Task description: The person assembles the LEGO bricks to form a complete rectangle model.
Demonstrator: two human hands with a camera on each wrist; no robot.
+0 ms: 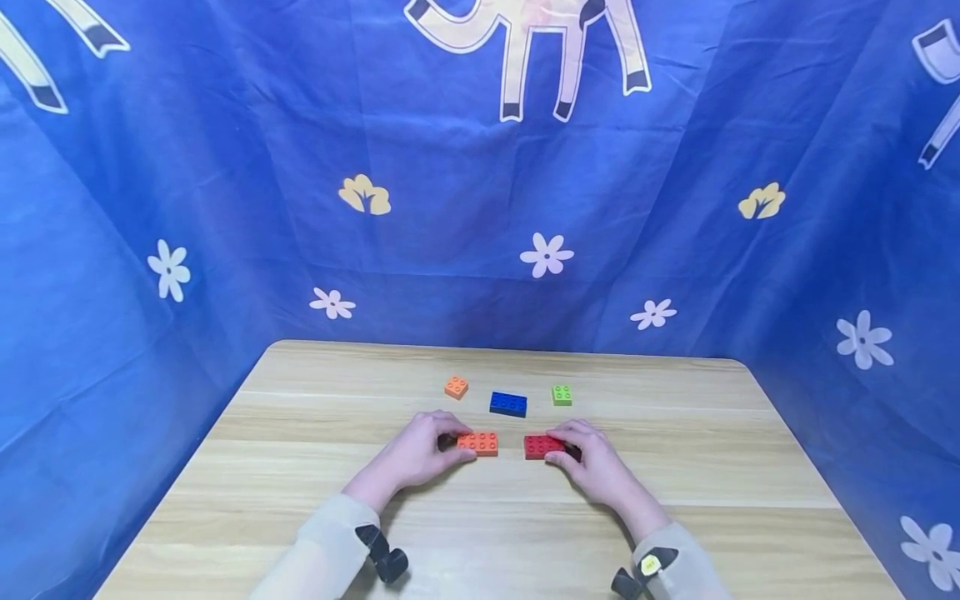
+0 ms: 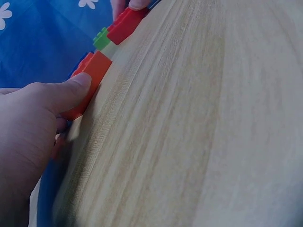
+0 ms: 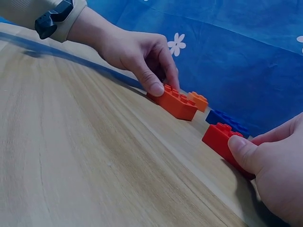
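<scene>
On the table [image 1: 675, 404], the near left brick [image 1: 482, 446] and near right brick [image 1: 537, 448] are lying apart, between left hand [image 1: 420, 450] and right hand [image 1: 594, 462]. Behind them, a middle brick [image 1: 508, 405] is sitting between the far left brick [image 1: 456, 387] and far right brick [image 1: 562, 396].

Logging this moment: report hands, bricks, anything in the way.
Left hand grips eight-stud orange brick. Right hand grips red brick. Held bricks apart. Blue brick beyond the gap, not in it.
</scene>
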